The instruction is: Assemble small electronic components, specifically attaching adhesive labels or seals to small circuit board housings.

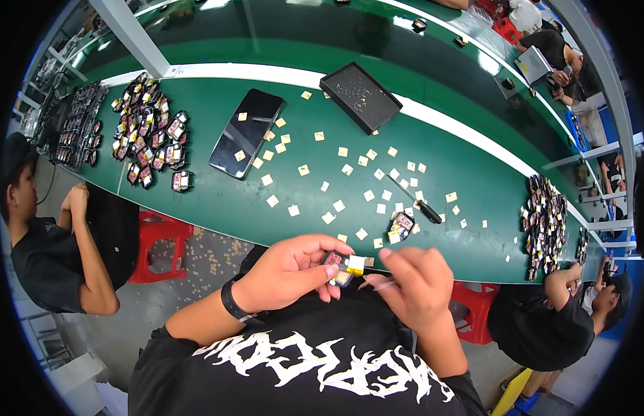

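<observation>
The step in hand looks like fitting a small part onto a module [344,265], held close to the chest just short of the worktop [218,201] edge. The left hand [287,272] pinches the module between thumb and fingertips. The right hand [415,281] is curled, pinching a thin tool [378,284] at it. The next move calls for a steady, fine touch.

A long green workbench [218,201] stands over speckled grey floor [204,260], red stools [159,236] beneath.
</observation>
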Demonstrator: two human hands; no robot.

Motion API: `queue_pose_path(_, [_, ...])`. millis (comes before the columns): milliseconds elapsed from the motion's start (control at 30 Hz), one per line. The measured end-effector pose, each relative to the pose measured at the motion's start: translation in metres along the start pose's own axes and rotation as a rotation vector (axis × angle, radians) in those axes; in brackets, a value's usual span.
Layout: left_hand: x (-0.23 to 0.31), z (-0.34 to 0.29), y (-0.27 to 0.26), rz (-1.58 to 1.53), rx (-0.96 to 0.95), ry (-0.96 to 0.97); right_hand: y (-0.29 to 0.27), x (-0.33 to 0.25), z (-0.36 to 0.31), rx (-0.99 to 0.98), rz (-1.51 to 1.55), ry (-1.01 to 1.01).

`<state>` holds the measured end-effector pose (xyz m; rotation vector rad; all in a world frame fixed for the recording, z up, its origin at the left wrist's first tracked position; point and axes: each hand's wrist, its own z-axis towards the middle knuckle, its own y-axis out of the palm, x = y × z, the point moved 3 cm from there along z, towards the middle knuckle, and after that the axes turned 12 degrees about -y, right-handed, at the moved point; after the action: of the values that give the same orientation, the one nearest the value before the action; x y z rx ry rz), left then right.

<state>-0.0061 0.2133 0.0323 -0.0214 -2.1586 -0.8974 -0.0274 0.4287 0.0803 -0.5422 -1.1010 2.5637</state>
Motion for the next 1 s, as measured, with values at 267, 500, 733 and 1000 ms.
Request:
queue_pose_path(267, [0.007, 0.003, 0.007, 0.083, 0.182, 0.245, -0.006, -0.01, -0.014, -0.008, 0.084, 0.478])
queue_pose_path(500, [0.007, 0.006, 0.012, 0.121, 0.264, 0.393, 0.004, -0.011, 0.005, -0.084, 0.094, 0.465])
queue_pose_path(733, [0.008, 0.006, 0.013, 0.257, 0.348, 0.457, 0.005, -0.017, 0.01, -0.095, 0.08, 0.343])
queue_pose_path(1000, [0.008, 0.006, 0.021, 0.374, 0.361, 0.472, 0.002, -0.018, 0.012, -0.135, -0.014, 0.292])
